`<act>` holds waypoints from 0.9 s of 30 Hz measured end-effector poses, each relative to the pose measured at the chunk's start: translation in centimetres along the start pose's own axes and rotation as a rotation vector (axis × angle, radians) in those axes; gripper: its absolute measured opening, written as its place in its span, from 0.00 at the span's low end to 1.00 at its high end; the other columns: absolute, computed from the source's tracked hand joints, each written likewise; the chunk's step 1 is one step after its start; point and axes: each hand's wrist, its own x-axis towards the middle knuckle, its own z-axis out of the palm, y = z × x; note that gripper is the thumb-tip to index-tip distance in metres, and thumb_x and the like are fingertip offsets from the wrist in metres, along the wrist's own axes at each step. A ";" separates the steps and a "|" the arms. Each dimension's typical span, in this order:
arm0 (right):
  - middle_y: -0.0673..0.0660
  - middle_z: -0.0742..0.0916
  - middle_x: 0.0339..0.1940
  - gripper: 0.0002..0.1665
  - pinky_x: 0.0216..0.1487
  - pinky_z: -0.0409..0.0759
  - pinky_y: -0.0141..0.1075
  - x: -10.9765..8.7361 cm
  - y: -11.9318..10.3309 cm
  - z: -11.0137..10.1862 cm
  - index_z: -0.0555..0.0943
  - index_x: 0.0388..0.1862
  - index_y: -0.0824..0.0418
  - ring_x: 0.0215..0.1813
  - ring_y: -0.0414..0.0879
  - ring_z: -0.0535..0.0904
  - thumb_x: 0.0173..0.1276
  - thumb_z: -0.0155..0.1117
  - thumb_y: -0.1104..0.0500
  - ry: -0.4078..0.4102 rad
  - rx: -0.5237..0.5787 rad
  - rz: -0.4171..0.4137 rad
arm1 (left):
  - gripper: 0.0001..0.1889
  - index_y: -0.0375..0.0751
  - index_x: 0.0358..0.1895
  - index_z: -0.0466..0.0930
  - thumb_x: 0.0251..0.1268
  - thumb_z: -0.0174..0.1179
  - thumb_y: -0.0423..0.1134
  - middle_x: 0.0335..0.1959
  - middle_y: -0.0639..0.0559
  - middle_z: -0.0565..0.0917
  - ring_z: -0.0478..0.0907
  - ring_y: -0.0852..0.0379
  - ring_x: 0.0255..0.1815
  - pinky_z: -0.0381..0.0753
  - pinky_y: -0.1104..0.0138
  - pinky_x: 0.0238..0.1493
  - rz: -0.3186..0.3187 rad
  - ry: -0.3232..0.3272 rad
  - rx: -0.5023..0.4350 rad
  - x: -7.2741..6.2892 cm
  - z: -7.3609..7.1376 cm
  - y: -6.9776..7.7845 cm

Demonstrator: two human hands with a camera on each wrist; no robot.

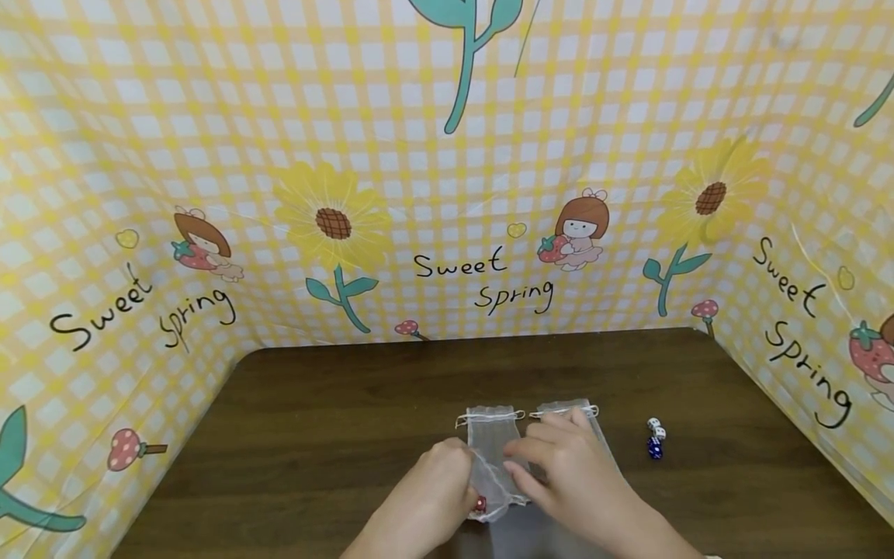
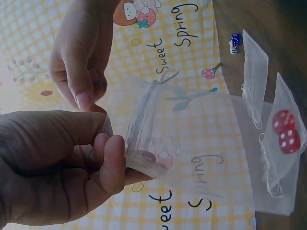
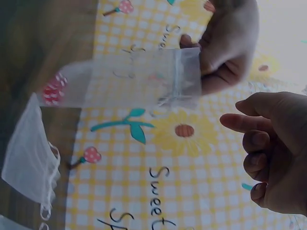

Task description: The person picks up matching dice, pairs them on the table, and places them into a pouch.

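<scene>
The left hand (image 2: 67, 163) pinches a limp mesh pouch (image 3: 139, 79) near its mouth, the right hand (image 3: 276, 153) curls loosely beside it holding nothing, and a slack pinch could let it slip toward the desk (image 1: 335, 411), where red dice (image 2: 287, 131) show, inside or behind, I cannot tell.

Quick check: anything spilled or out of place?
Nothing stands out: the red dice appear contained in the sheer drawstring bag the left hand grips, and the white and blue dice sit clustered on the table.

The left hand (image 1: 438, 480) pinches; the right hand (image 1: 569, 470) hovers, fingers loosely bent.
</scene>
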 end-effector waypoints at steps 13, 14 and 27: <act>0.33 0.73 0.23 0.14 0.34 0.56 0.31 -2.6 1.2 -0.3 0.84 0.35 0.52 0.29 0.30 0.63 0.57 0.65 0.45 -0.268 0.122 0.115 | 0.08 0.41 0.18 0.76 0.38 0.56 0.23 0.27 0.52 0.77 0.75 0.61 0.25 0.72 0.72 0.23 0.006 0.040 0.016 -0.2 -0.4 -0.3; 0.33 0.74 0.25 0.15 0.34 0.56 0.32 -2.9 1.1 -0.1 0.84 0.36 0.53 0.30 0.30 0.64 0.57 0.65 0.44 -0.315 0.148 0.132 | 0.08 0.40 0.18 0.77 0.38 0.55 0.23 0.28 0.52 0.77 0.75 0.61 0.25 0.72 0.72 0.23 -0.001 0.033 0.010 -0.2 -0.5 -0.3; 0.34 0.79 0.26 0.04 0.34 0.57 0.30 -3.7 1.0 1.7 0.84 0.26 0.50 0.31 0.31 0.69 0.50 0.72 0.57 -0.240 0.206 0.094 | 0.09 0.36 0.25 0.80 0.41 0.55 0.21 0.33 0.47 0.80 0.78 0.58 0.32 0.75 0.71 0.26 0.020 0.011 0.014 -0.4 -0.8 -0.4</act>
